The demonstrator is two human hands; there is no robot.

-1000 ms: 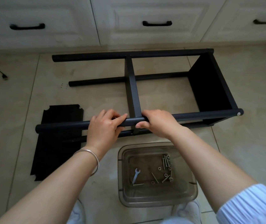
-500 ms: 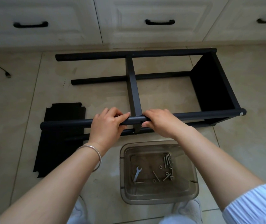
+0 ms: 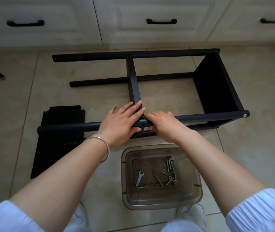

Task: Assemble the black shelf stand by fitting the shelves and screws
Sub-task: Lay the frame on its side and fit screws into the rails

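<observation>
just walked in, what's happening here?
A person is assembling a black shelf stand that lies on its side on the tiled floor. Both hands are at the joint where the middle shelf meets the near pole: the left hand lies flat across shelf and pole, the right hand rests on the pole beside an open screw hole. One loose shelf panel lies on the floor. Screws and a wrench sit in the clear tub.

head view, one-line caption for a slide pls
Both hands, left hand and right hand, line up the middle shelf with the front pole's screw hole.
</observation>
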